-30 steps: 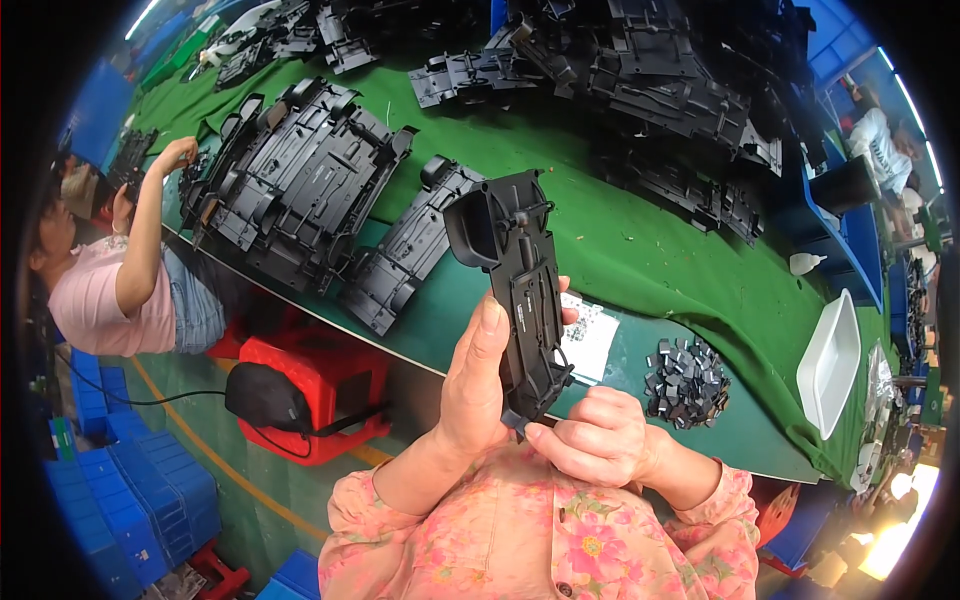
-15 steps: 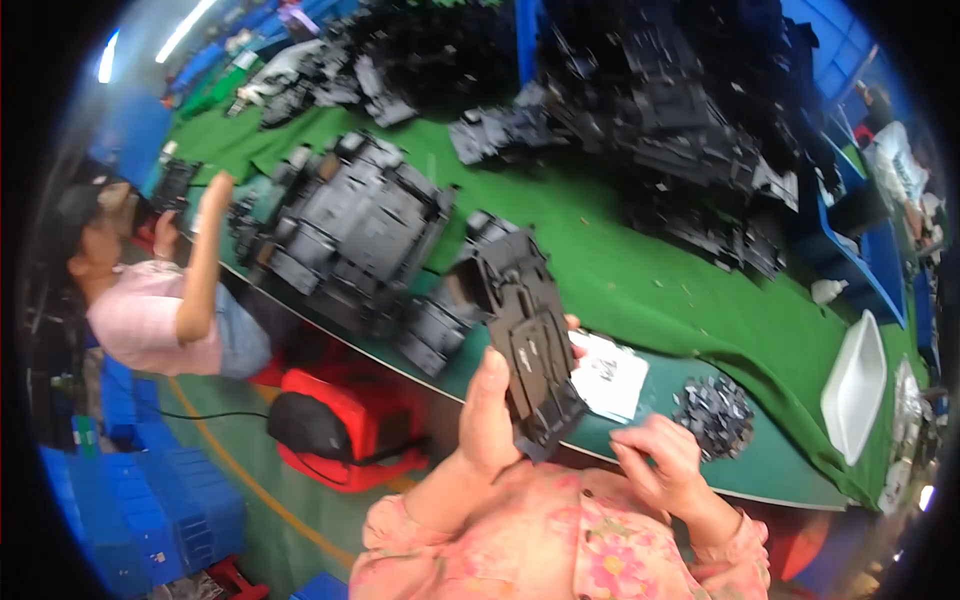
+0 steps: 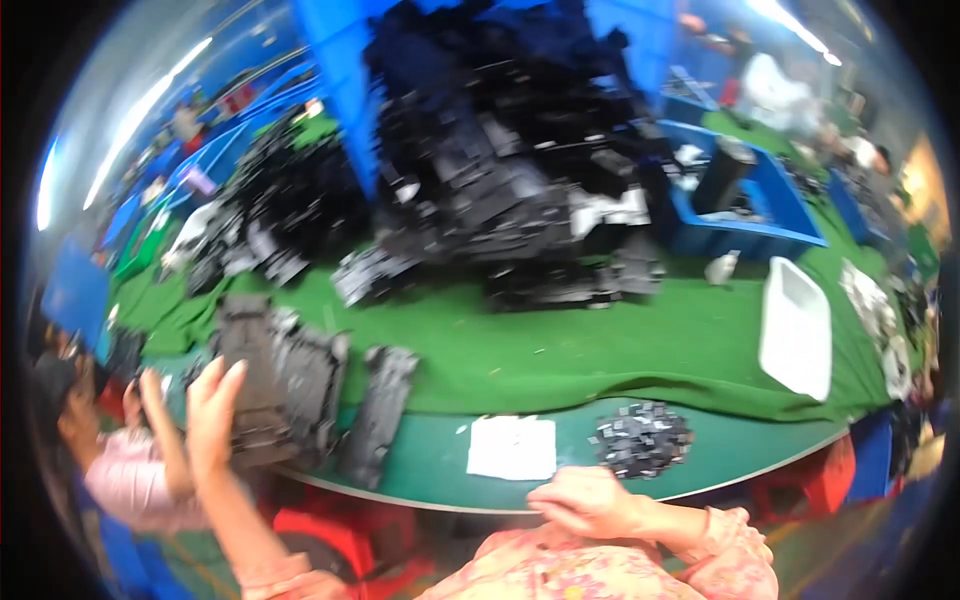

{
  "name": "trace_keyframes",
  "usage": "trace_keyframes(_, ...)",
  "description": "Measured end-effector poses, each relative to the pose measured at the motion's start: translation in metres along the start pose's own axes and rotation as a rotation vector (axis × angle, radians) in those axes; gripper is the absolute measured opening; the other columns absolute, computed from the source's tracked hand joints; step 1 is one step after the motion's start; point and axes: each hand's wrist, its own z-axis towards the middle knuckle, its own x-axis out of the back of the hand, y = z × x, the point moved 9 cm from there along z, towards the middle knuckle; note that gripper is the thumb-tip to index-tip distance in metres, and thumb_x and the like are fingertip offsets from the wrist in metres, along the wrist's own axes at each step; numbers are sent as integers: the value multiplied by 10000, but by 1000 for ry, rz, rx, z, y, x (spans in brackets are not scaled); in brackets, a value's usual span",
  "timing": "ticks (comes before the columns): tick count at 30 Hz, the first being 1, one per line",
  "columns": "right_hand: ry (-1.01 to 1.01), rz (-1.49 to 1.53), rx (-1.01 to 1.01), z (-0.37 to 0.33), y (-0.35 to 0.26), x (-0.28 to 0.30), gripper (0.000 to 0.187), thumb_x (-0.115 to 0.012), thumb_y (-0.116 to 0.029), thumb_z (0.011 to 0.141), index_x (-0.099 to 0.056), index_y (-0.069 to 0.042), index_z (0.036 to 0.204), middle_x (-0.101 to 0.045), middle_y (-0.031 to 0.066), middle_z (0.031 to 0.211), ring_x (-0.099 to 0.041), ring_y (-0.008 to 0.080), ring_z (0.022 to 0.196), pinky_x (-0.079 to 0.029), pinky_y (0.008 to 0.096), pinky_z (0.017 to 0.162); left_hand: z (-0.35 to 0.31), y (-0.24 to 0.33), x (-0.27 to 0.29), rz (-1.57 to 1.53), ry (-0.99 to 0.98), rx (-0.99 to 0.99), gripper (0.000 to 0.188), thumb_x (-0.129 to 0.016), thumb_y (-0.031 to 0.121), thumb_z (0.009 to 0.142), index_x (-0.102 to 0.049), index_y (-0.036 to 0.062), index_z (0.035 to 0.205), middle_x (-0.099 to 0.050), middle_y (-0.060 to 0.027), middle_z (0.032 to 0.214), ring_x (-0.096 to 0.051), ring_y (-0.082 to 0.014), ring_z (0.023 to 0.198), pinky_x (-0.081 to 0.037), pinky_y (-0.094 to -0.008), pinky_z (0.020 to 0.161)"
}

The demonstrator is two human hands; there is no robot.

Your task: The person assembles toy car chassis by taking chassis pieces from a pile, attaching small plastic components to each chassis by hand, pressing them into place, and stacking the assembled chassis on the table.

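Note:
My left hand (image 3: 214, 415) is raised at the left, its fingers stretched and apart, against the edge of a long black plastic part (image 3: 255, 385). That part lies on other dark plastic mouldings (image 3: 310, 375) at the table's left end. My right hand (image 3: 585, 500) is closed at the near table edge, fingers curled in. Whatever it may hold is hidden. Just beyond it is a heap of small dark pieces (image 3: 640, 440), with a white sheet of paper (image 3: 512, 447) to the left. Another narrow black moulding (image 3: 380, 410) lies between the paper and the left stack.
A tall pile of black plastic parts (image 3: 500, 180) fills the back. At the right are a blue bin (image 3: 750, 235) and a white tray (image 3: 795, 330) on green cloth (image 3: 560, 350). A co-worker (image 3: 130, 465) is close on the left; a red stool (image 3: 345, 530) is below.
The black plastic part, held up in my left hand before, now lies on the left stack, with that hand's fingers apart. My view has turned right. My right hand stays near the small pieces.

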Motion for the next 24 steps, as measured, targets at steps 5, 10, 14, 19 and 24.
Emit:
trace_keyframes(5,80,-164,72,13,4,27,140,-672,-57,766,-612,-28,889,-562,103,687,-564,261,594,-466,352,520,55,-41,-12,110,-295,-5,280,-558,105,878,-577,-54,1108,-626,-9,914,-556,-83,811,-446,-232,748)
trace_keyframes(10,274,62,-451,33,60,90,159,-629,-128,855,-644,13,925,-658,98,834,-613,135,750,-502,277,691,55,-43,-5,194,-109,-72,434,-627,120,839,-512,-87,1202,-603,-35,858,-527,-87,751,-426,-217,678)
trace_keyframes(14,532,182,-431,73,90,145,210,-618,-172,880,-622,9,988,-625,21,798,-539,58,732,-455,225,675,46,-33,-4,215,-21,-168,455,-631,155,839,-510,-58,1223,-602,-73,915,-547,-130,799,-453,-258,728)
trace_keyframes(19,538,-77,-471,119,117,161,385,-627,-366,851,-640,8,942,-602,48,695,-536,99,660,-439,279,612,36,-29,-12,294,9,-191,444,-636,173,835,-531,-43,1209,-608,-108,973,-580,-162,814,-472,-285,739)
trace_keyframes(24,459,83,-436,129,129,145,285,-627,-266,847,-643,15,800,-558,8,621,-476,72,601,-402,258,560,7,-10,7,66,205,-269,366,-557,138,907,-522,-46,1221,-601,-127,1103,-570,-165,957,-445,-285,858)
